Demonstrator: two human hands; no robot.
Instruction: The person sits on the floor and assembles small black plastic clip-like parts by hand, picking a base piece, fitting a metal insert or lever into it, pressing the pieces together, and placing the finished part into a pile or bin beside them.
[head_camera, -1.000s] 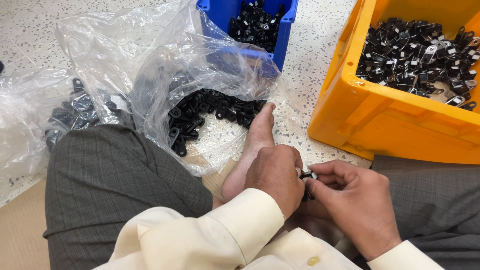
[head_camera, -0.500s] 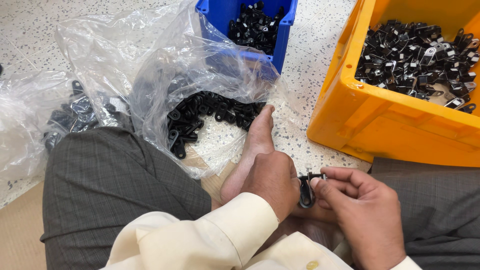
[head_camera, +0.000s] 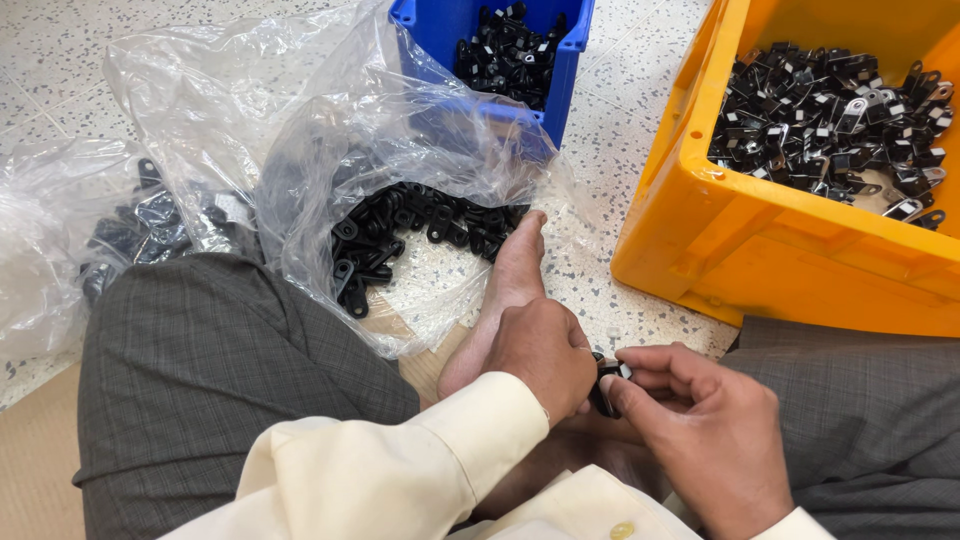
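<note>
My left hand (head_camera: 545, 352) and my right hand (head_camera: 690, 425) meet over my lap, both pinching a small black clip (head_camera: 606, 385) between their fingertips. Most of the clip is hidden by the fingers. Ahead of my bare foot (head_camera: 505, 290) lies a heap of black clips (head_camera: 415, 235) inside an open clear plastic bag (head_camera: 330, 130). A yellow bin (head_camera: 780, 250) at the right holds many black and metal clips (head_camera: 835, 125). I sit cross-legged on the floor in grey trousers and cream sleeves.
A blue bin (head_camera: 560, 80) with black parts stands at the top middle, partly under the plastic. A second clear bag with dark parts (head_camera: 125, 235) lies at the left. The floor is speckled terrazzo (head_camera: 620, 150).
Both hands stayed together over my lap, shifting slightly as the fingers work the clip. The clip showed more fully half a second ago; now the fingers cover most of it.
</note>
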